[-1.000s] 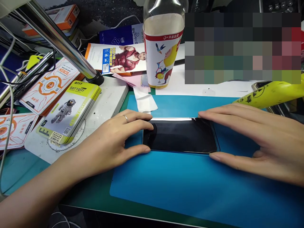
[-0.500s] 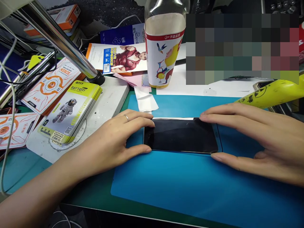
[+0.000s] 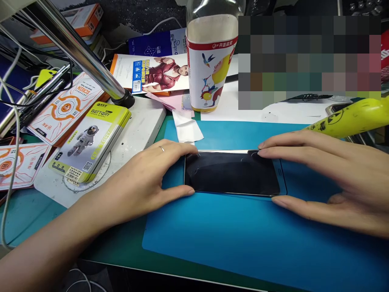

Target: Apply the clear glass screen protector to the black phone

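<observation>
A smartphone [image 3: 232,173] with a dark, glossy screen lies flat and sideways on a blue mat [image 3: 219,239]. At its right end is a strip with an oblong button. My left hand [image 3: 152,174], with a ring on one finger, grips the phone's left end, thumb on the near edge and fingers on the far edge. From the other side my right hand [image 3: 331,178] grips the right end the same way, its fingertips at the far edge and its thumb at the near corner.
Behind the phone stand a bottle [image 3: 211,69] and a crumpled white tissue [image 3: 187,126]. Battery packs [image 3: 91,142] sit on a white base [image 3: 141,117] with a chrome pole [image 3: 79,52]. A yellow-green tool handle [image 3: 349,119] lies at right. Orange-and-white boxes [image 3: 65,107] crowd the left.
My left forefinger has drawn back from the screen's corner to the far edge. Both hands still hold the phone, which has barely shifted.
</observation>
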Demonstrator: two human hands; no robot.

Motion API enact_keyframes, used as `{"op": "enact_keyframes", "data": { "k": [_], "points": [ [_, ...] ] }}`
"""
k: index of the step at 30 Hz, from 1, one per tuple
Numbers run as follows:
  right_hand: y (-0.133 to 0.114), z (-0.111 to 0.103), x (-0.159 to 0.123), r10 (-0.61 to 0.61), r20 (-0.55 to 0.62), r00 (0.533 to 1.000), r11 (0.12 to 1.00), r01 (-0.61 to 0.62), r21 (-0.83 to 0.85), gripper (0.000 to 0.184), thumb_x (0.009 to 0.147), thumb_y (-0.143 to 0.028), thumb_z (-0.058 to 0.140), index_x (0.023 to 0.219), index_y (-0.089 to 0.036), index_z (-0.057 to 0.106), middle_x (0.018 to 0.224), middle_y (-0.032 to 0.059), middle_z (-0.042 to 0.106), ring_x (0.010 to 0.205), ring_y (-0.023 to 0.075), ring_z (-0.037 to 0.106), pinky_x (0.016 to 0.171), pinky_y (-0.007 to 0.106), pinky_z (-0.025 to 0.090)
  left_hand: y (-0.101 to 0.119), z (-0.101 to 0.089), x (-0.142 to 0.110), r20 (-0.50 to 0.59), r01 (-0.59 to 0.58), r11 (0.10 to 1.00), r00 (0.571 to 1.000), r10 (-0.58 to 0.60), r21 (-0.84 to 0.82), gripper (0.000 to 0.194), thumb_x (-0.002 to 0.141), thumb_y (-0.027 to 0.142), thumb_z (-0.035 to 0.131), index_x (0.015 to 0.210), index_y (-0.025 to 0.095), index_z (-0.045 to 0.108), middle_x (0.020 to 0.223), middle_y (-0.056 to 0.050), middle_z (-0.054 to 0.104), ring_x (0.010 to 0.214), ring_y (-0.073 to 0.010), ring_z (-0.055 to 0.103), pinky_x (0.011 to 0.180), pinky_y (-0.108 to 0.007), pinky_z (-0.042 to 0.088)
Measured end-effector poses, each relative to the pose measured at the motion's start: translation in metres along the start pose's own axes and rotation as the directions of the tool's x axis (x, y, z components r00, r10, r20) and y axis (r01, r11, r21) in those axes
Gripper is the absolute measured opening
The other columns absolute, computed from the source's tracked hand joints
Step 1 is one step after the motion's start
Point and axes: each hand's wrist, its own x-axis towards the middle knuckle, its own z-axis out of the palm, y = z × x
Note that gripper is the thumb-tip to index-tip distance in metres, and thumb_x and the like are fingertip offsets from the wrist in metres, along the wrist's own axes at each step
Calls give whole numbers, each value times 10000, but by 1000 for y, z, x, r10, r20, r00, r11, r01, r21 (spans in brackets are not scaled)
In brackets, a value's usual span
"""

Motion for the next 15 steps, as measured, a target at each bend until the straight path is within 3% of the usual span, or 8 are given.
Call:
{"op": "enact_keyframes", "data": {
  "k": [5, 11, 15],
  "points": [
    [0, 1, 0, 24, 7, 1000, 1000, -24, 3, 534, 1007, -620, 593, 1482, -376, 572, 1431, 40, 669, 970, 240, 776, 528, 278, 615, 0, 0, 1, -3, -1, 1000, 1000, 1, 8, 527, 1013, 398, 740, 1478, 238, 550, 1425, -70, 723, 1324, -259, 692, 1071, -372, 574],
    [4, 4, -1, -5, 11, 1000, 1000, 5, -2, 548, 1015, -627, 572, 1486, -349, 582, 1418, 65, 676, 1081, 295, 746, 889, 405, 690, 2, 0, 1, -10, -10, 1000, 1000, 10, 21, 534, 1010, 392, 738, 1482, 222, 555, 1420, -79, 730, 1307, -253, 704, 1077, -363, 572],
    [5, 6, -1, 5, 17, 1000, 999, -5, 31, 545, 1005, -613, 603, 1483, -350, 597, 1412, 71, 686, 1107, 311, 744, 931, 444, 689, 2, 0, 1, -12, -4, 1000, 1000, 4, 29, 524, 1006, 392, 739, 1469, 215, 569, 1402, -76, 742, 1293, -251, 716, 1064, -362, 580]
  ]
}}
